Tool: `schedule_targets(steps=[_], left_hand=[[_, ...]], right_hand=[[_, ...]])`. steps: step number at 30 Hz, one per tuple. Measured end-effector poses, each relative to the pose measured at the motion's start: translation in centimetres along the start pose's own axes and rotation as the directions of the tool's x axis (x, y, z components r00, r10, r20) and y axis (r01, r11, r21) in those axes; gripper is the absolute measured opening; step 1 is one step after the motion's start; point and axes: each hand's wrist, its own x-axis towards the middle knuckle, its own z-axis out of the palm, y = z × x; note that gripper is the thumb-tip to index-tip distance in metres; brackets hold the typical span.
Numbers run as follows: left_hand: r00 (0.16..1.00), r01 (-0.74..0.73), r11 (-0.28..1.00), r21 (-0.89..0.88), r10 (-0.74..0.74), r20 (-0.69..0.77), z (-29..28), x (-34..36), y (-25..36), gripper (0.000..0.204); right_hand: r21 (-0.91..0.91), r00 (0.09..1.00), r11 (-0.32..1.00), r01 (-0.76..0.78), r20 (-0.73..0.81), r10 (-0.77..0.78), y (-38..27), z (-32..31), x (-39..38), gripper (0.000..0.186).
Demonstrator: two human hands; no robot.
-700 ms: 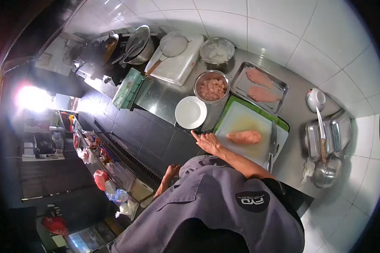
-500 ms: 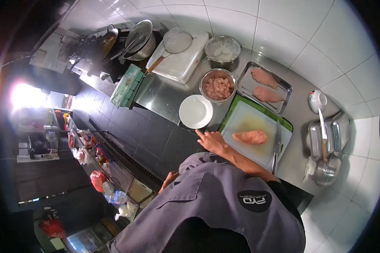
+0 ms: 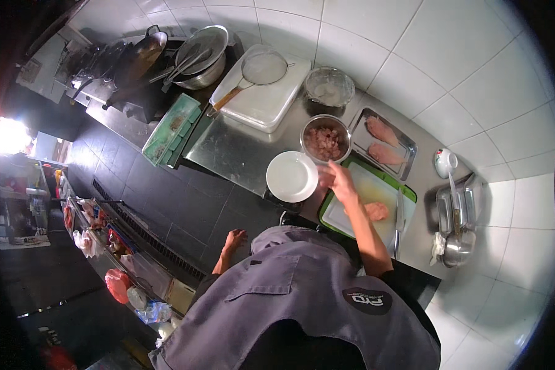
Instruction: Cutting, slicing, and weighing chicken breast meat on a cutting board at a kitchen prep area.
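My right hand (image 3: 339, 179) is above the near left corner of the cutting board, beside the right rim of a round white dish (image 3: 291, 177). Its fingers are apart and partly blurred, with nothing seen in them. On the white board (image 3: 382, 182), which lies over a green tray, is a piece of raw chicken breast (image 3: 377, 211), partly behind my forearm. A knife (image 3: 399, 216) rests along the board's right side. Low beside my apron, over the floor, hangs my left hand (image 3: 235, 238), loosely spread and holding nothing visible.
A steel bowl of cut raw meat (image 3: 324, 140) stands behind the dish. Two more breasts lie in a metal tray (image 3: 407, 148). Further left are a wood-handled strainer (image 3: 263, 66) on a white lidded container (image 3: 262, 108) and a green compartment box (image 3: 172, 132). A steel pan (image 3: 459, 248) sits at right.
My right hand has risen from the dish's near edge to its right side. My left hand has come further out from beside the apron. The view has shifted a little.
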Motion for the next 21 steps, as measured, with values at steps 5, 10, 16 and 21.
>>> schedule_targets(steps=[5,10,16,21], left_hand=[[0.999,0.04,0.998,-0.046,-0.04,-0.01,-0.6,-0.4,1.0,0.036],[0.99,0.104,0.992,-0.066,-0.109,-0.091,-2.3,-0.4,-6.5,0.03],[0.878,-0.462,0.187,0.867,-0.039,0.477,-1.4,-4.0,-7.3,0.041],[0.95,-0.289,0.576,0.764,0.071,0.305,-3.8,-2.9,-15.6,0.037]], right_hand=[[0.133,0.986,0.988,0.079,-0.154,-0.058,0.0,2.2,1.5,0.035],[-0.791,0.783,0.395,0.467,0.163,-0.6,2.9,3.1,-4.2,0.016],[-0.748,0.672,-0.302,0.59,0.663,-0.33,8.1,1.0,-8.9,0.014],[-0.708,0.648,-0.325,0.627,0.705,-0.288,9.3,1.3,-8.4,0.037]])
